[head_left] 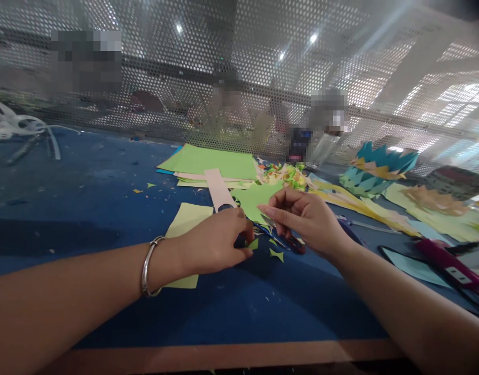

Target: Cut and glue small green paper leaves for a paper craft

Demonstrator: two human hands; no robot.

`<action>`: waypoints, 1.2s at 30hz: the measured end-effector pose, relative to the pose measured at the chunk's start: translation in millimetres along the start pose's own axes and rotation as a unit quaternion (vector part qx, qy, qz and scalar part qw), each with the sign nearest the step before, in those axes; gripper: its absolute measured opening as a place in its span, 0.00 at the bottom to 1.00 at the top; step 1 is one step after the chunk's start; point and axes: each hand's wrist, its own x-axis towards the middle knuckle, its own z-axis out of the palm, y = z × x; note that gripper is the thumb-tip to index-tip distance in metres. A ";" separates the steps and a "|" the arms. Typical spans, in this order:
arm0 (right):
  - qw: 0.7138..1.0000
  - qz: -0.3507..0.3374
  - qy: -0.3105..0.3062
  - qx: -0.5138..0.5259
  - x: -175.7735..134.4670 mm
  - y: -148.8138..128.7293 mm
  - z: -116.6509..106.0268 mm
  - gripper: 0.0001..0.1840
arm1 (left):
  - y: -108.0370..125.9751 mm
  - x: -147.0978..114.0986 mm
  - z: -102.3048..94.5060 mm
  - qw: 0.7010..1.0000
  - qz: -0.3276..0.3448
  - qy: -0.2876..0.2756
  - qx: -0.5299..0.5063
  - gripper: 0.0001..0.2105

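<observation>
My left hand [218,239], with a silver bangle at its wrist, reaches low over the table. Its fingers are bent, with a gap between thumb and forefinger, and a small green paper scrap [254,244] lies by the fingertips. Facing it is my right hand [307,219], thumb and fingers drawn together; whatever may be between them is too small to make out. Scissors [296,244] lie just under the right hand, partly hidden. Another green scrap [277,254] sits in front of them. Beneath the left hand and wrist is a pale yellow sheet [188,216].
Green sheets [211,159] are stacked at the back, with a pale pink strip [218,187] overlapping them. Curled paper bits [288,176] form a pile beside them. To the right stand teal zigzag-edged paper rings [380,169] and a magenta tool [450,263] with a cable. A perforated screen [164,67] rises behind.
</observation>
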 end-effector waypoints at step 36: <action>0.941 -0.179 0.018 -0.288 -6.0 6.9 5.0 0.03 | -0.1 8.5 -3.0 0.869 -0.097 0.136 -0.466 0.09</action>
